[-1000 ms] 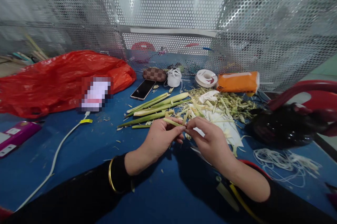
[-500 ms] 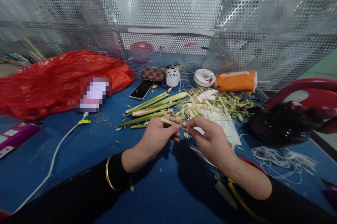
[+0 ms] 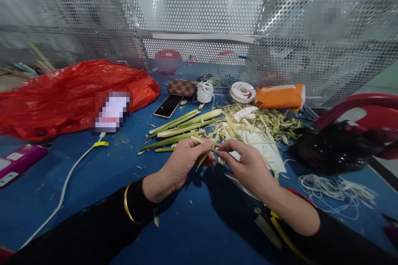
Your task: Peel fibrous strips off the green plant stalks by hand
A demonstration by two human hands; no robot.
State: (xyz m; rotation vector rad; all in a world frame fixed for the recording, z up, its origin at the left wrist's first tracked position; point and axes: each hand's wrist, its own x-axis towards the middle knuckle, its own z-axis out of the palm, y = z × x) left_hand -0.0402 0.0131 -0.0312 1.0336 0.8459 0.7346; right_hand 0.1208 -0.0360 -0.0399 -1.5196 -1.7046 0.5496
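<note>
My left hand (image 3: 182, 161) is closed in a pinch on a pale green plant stalk (image 3: 197, 139). A thin leafy strip (image 3: 201, 161) hangs below those fingers. My right hand (image 3: 247, 167) has thumb and index finger pinched at the stalk's right end, close to the left fingertips. Just beyond the hands, several thicker green stalks (image 3: 183, 126) lie on the blue table (image 3: 192, 240). Behind the right hand, a heap of shredded peelings (image 3: 273, 124) spreads partly over white paper (image 3: 267, 149). The exact grip between the fingertips is too small to make out.
Below my right forearm lie a metal blade (image 3: 241, 184) and a yellow-handled tool (image 3: 267, 229). A dark glossy object (image 3: 332, 149) and tangled white string (image 3: 329, 192) are right. A phone (image 3: 168, 105), spool (image 3: 242, 91) and orange packet (image 3: 280, 96) stand behind; a red bag (image 3: 68, 95) is left.
A thin leafy strip now hangs under my left fingers, where none showed before. Both hands stay at nearly the same spot, still pinching the stalk.
</note>
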